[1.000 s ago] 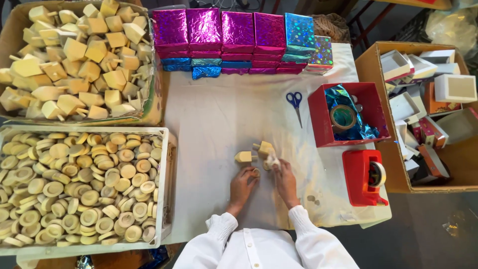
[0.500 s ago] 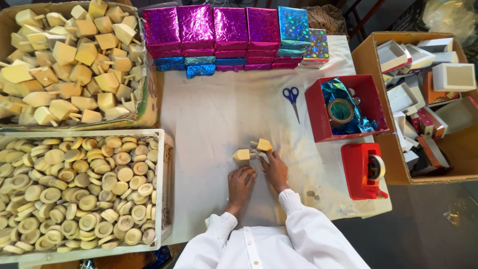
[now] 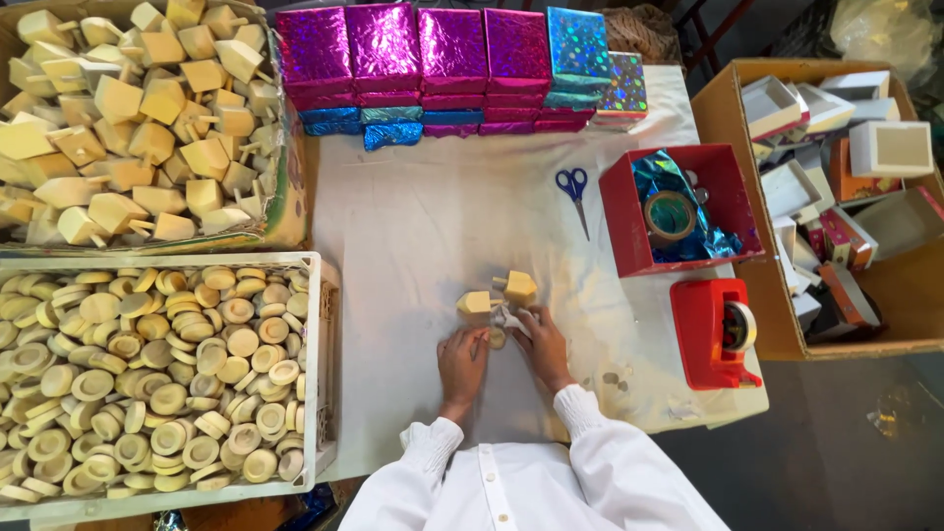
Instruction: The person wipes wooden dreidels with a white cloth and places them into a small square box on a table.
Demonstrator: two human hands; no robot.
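My left hand (image 3: 462, 364) and my right hand (image 3: 542, 343) meet on the white table cover (image 3: 413, 226), fingers closed around a small round wooden disc (image 3: 498, 337) and a bit of clear wrapping between them. Just beyond the fingertips lie two pale wooden spinning tops, one on its side (image 3: 478, 303) by the left hand and one (image 3: 518, 287) by the right hand. Both sleeves are white.
A white crate of round wooden discs (image 3: 147, 374) stands at the left, and a cardboard box of wooden tops (image 3: 138, 118) behind it. Shiny pink and blue wrapped boxes (image 3: 442, 59) line the far edge. Scissors (image 3: 574, 192), a red box with tape (image 3: 678, 211), a red tape dispenser (image 3: 716, 332) and a carton of small boxes (image 3: 846, 187) are at the right.
The two hands have stayed together at the same spot on the cloth, working the small piece. The two tops lie a little closer to the fingers; the view has shifted slightly.
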